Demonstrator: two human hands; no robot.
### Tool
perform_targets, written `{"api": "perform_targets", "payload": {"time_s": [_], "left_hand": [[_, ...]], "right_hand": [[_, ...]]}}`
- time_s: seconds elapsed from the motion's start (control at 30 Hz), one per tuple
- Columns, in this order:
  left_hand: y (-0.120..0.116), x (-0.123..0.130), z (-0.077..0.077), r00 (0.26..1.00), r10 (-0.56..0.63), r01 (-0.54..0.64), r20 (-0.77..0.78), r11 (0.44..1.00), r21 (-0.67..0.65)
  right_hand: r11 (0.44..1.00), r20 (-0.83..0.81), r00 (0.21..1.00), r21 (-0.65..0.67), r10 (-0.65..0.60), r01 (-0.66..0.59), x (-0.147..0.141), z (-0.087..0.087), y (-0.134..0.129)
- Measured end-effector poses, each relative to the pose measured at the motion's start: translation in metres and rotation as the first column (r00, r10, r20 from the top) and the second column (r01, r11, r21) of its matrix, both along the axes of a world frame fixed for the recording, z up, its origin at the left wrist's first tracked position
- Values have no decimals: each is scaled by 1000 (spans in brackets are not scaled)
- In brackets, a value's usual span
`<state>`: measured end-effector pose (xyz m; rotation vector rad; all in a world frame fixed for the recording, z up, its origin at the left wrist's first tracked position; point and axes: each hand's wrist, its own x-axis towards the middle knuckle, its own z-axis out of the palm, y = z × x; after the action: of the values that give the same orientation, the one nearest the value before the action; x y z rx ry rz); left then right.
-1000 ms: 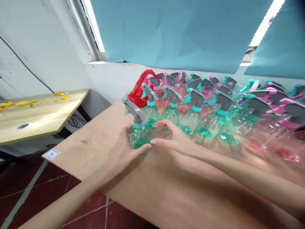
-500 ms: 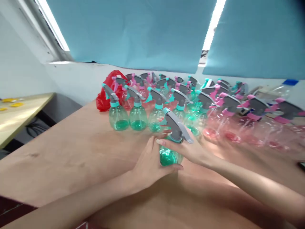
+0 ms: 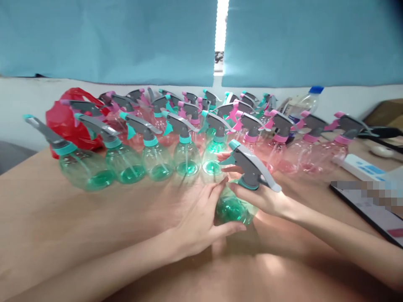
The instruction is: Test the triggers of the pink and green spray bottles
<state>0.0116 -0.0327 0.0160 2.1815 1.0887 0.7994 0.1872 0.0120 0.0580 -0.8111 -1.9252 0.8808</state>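
Between my two hands is a clear green spray bottle (image 3: 234,209) with a grey trigger head and a teal nozzle, leaning a little to the left. My left hand (image 3: 201,220) cups its lower body from the left, thumb along the near side. On the other side my right hand (image 3: 264,195) wraps round the bottle just below the collar, its fingers partly hidden behind the head. Green liquid shows in the base. Just beyond stands a row of like green spray bottles (image 3: 187,161), with pink spray bottles (image 3: 280,157) continuing it to the right.
More spray bottles crowd behind the front row. A red plastic bag (image 3: 74,126) lies at the back left. To the right are a phone or tablet (image 3: 365,209), a white box (image 3: 362,167) and a blue-capped bottle (image 3: 310,102). The wooden table (image 3: 94,226) runs beneath everything.
The view has swung to the right, bringing the dark-edged device and white box into sight. Both hands stay on the green spray bottle, which now leans more.
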Motion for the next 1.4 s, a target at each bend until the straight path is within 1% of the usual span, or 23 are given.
{"api": "perform_targets", "payload": {"time_s": [0.07,0.2,0.3,0.47,0.57,0.8,1.03,1.17,1.27,1.4], "left_hand": [[2,0,-3,1000,-11,10,-21,999,-45],[7,-2,-7,996,-14,5,-94,995,-96],[10,-3,-9,990,-15,3,-140,997,-79],[12,-4,-13,984,-16,7,-176,999,-50],[11,-4,-14,981,-23,16,-194,999,-36],[11,-5,-15,981,-26,26,-191,1000,-2],[12,-6,-13,973,-37,37,-226,999,-4],[11,-7,-14,971,-38,42,-238,999,11],[11,-6,-16,967,-30,40,-255,999,34],[11,-6,-17,964,-26,42,-265,998,55]], "right_hand": [[999,-24,999,-6,39,-39,8,-2,3],[995,-78,993,52,91,-87,18,-8,10],[994,-59,993,45,99,-97,20,-8,12],[997,-21,997,-6,72,-72,20,-2,13],[997,-17,997,-24,76,-77,21,-1,12],[995,-15,995,-36,97,-98,23,-1,11],[989,-40,993,-102,107,-110,27,-4,11],[979,-78,985,-125,151,-160,27,-4,9],[976,-113,984,-153,140,-157,26,-2,7],[979,-119,986,-155,115,-133,24,2,5]]}}
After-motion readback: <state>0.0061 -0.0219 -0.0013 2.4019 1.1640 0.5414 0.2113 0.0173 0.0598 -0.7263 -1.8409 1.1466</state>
